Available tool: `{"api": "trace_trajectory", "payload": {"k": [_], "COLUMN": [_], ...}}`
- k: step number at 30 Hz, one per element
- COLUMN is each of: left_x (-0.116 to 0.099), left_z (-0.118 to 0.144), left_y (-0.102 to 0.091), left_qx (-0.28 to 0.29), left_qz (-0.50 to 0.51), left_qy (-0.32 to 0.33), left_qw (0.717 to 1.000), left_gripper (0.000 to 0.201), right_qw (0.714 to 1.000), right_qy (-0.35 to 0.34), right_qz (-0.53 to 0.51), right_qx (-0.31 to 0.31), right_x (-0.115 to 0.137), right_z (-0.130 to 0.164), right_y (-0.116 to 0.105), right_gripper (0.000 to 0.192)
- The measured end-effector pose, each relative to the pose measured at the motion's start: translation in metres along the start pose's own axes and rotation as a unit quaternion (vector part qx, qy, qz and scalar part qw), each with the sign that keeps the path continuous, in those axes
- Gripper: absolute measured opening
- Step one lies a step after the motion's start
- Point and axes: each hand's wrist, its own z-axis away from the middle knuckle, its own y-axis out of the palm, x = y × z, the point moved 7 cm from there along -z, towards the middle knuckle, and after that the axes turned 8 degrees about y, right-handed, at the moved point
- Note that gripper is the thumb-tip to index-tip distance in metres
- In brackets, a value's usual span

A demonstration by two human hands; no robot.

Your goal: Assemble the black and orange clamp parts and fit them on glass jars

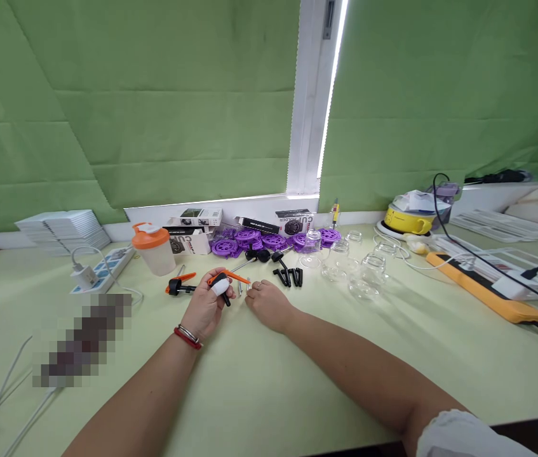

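Note:
My left hand (203,309) is closed round a small black part with a long orange lever (236,277). The lever points right, and a black stub pokes out below the fingers. Something white covers my left thumb. My right hand (270,306), a ring on one finger, rests on the table with its fingers curled and pressed together beside thin metal rods (240,288). What its fingertips pinch, if anything, is hidden. Left of my left hand lies a similar black and orange piece (180,285). Several short black pieces (290,277) lie beyond my right hand.
Purple wheel-like parts (248,237) line the back, before printed boxes (293,223). An orange-lidded shaker (154,251) stands left, near a white power strip (107,270). Clear glass jars (366,277) stand right, then a yellow pot (409,222) and an orange power strip (488,292) with cables.

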Motion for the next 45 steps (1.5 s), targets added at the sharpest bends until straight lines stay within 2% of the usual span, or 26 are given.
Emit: {"api": "trace_trajectory", "payload": {"k": [5, 10, 19, 23, 33, 37, 39, 41, 43, 45], "left_x": [0.000, 0.000, 0.004, 0.008, 0.020, 0.019, 0.018, 0.018, 0.015, 0.015], "left_z": [0.000, 0.000, 0.000, 0.001, 0.007, 0.008, 0.010, 0.015, 0.020, 0.027], "left_y": [-0.001, -0.003, -0.005, -0.004, 0.008, 0.008, 0.011, 0.018, 0.030, 0.043], "left_qx": [0.002, -0.005, 0.003, 0.002, 0.044, 0.051, 0.066, 0.097, 0.141, 0.185], "left_qz": [-0.008, -0.018, -0.022, -0.024, -0.054, -0.096, -0.120, -0.138, -0.157, -0.171], "left_qy": [0.000, 0.000, -0.007, -0.017, -0.049, -0.043, -0.052, -0.064, -0.049, -0.043], "left_qw": [1.000, 1.000, 1.000, 1.000, 0.996, 0.993, 0.989, 0.984, 0.976, 0.967], "left_gripper": [0.035, 0.036, 0.037, 0.038, 0.045, 0.045, 0.046, 0.050, 0.050, 0.046], "right_qw": [1.000, 0.999, 0.980, 0.971, 0.971, 0.966, 0.967, 0.955, 0.905, 0.827], "right_qy": [-0.008, -0.047, -0.197, -0.233, -0.231, -0.250, -0.220, -0.129, 0.002, 0.135], "right_qz": [0.002, 0.016, 0.021, 0.031, 0.046, 0.008, -0.069, -0.207, -0.368, -0.489], "right_qx": [0.008, 0.007, -0.025, -0.029, -0.026, -0.062, -0.111, -0.169, -0.215, -0.241], "right_x": [0.001, 0.010, 0.060, 0.074, 0.070, 0.073, 0.067, 0.045, 0.009, -0.028], "right_z": [0.006, 0.015, 0.041, 0.045, 0.043, 0.045, 0.044, 0.040, 0.038, 0.039], "right_y": [0.000, -0.006, -0.032, -0.036, -0.034, -0.046, -0.065, -0.090, -0.105, -0.106], "right_gripper": [0.020, 0.023, 0.021, 0.020, 0.021, 0.019, 0.019, 0.018, 0.016, 0.013]}}
